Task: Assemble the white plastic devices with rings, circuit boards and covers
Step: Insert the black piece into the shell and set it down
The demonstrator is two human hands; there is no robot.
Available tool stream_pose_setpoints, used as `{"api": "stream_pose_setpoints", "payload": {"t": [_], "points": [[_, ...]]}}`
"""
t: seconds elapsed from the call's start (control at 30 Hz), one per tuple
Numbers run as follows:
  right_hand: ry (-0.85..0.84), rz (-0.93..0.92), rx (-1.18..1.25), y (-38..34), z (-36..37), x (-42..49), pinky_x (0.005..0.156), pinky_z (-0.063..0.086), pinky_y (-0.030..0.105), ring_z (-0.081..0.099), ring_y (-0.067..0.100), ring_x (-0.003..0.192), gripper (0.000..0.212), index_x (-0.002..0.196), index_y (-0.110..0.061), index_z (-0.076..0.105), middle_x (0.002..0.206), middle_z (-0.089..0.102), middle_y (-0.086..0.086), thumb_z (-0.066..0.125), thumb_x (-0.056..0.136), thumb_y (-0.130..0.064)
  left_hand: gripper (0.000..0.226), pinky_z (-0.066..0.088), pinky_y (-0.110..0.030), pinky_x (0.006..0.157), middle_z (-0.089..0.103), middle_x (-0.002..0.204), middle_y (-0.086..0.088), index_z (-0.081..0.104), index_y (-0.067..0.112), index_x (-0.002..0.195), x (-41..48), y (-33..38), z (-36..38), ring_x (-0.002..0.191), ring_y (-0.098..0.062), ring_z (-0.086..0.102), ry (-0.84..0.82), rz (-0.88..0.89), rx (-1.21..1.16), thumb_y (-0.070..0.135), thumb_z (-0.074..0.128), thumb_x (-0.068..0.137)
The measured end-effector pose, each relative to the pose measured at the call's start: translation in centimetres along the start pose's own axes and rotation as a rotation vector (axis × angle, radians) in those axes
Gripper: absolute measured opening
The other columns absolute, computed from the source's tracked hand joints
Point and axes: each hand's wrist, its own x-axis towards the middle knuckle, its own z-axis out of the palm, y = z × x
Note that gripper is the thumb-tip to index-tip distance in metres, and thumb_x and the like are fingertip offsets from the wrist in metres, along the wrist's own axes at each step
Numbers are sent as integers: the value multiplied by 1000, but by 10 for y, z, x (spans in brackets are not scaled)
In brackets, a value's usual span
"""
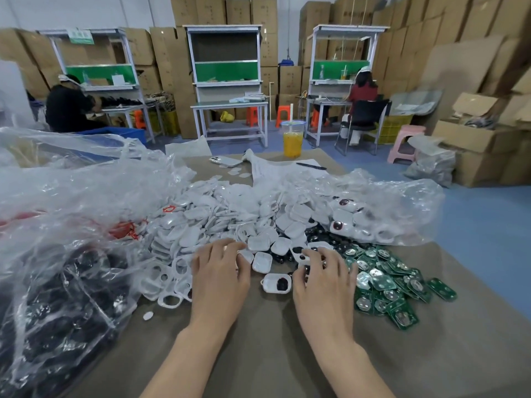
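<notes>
A big heap of white plastic covers (pixel 218 222) lies across the middle of the brown table. My left hand (pixel 219 278) reaches into its near edge, fingers bent down onto white pieces; what the fingertips hold is hidden. My right hand (pixel 323 278) rests with curled fingers on a white part beside small black pieces (pixel 316 239). Between the hands lies one white shell with a dark insert (pixel 277 283). Green circuit boards (pixel 388 285) are piled to the right. White rings (pixel 169 282) lie to the left.
A clear plastic bag of black parts (pixel 66 288) fills the left. Another bag with assembled white devices (pixel 353 216) sits at the right rear. A cup of yellow drink (pixel 292 139), a phone (pixel 225 160) and a pen (pixel 311 166) stand at the far edge. Two people work at benches behind.
</notes>
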Motion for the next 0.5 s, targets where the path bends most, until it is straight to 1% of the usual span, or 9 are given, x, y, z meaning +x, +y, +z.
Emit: {"api": "stream_pose_setpoints", "payload": {"t": [0.07,0.13,0.2,0.27,0.33,0.4,0.47,0.5], "points": [[3,-46,37,0,1,11,121,22,55,48,27,133,34,129,-21,63,136,57,7,57,96,-22,23,42,-54,100,69,117,-11,75,10,107,12,-11,3,114,-38,57,31,11,52,4,72,85],[-42,-117,67,-2,4,33,121,22,50,43,25,136,38,136,-22,57,141,52,6,51,98,-23,26,38,-56,107,67,123,-13,74,8,112,27,-25,6,120,-39,54,33,25,109,5,70,87],[-100,-229,43,-8,10,63,119,23,42,38,21,138,42,143,-23,48,144,49,3,45,100,-25,27,32,-54,115,66,127,-12,73,10,116,38,-37,11,126,-36,53,18,38,151,8,67,90],[-157,-339,34,-19,21,95,118,21,34,34,18,140,45,147,-22,41,147,45,2,41,102,-24,24,29,-51,117,67,126,-9,74,12,115,44,-45,17,126,-33,55,30,36,173,11,62,94],[-195,-391,81,-34,34,125,119,20,34,32,20,142,46,150,-20,39,151,43,5,40,103,-18,25,34,-49,114,68,122,-6,75,12,110,47,-49,23,120,-31,57,67,31,179,15,55,95],[-236,-396,123,-52,48,153,120,19,37,28,23,145,48,152,-19,36,157,36,7,38,104,-15,28,40,-49,107,68,118,-6,74,13,107,51,-53,27,113,-31,59,98,34,186,18,51,92],[-327,-408,102,-67,65,177,123,14,42,17,25,151,53,157,-20,26,164,23,5,36,105,-15,29,42,-47,101,68,115,-6,74,13,105,56,-56,31,108,-32,59,123,40,192,18,49,91],[-410,-425,47,-74,74,187,123,12,45,13,26,152,55,158,-21,20,167,16,3,35,105,-15,29,43,-47,99,68,114,-6,73,13,104,59,-57,32,106,-32,59,131,40,195,19,48,91]]}}
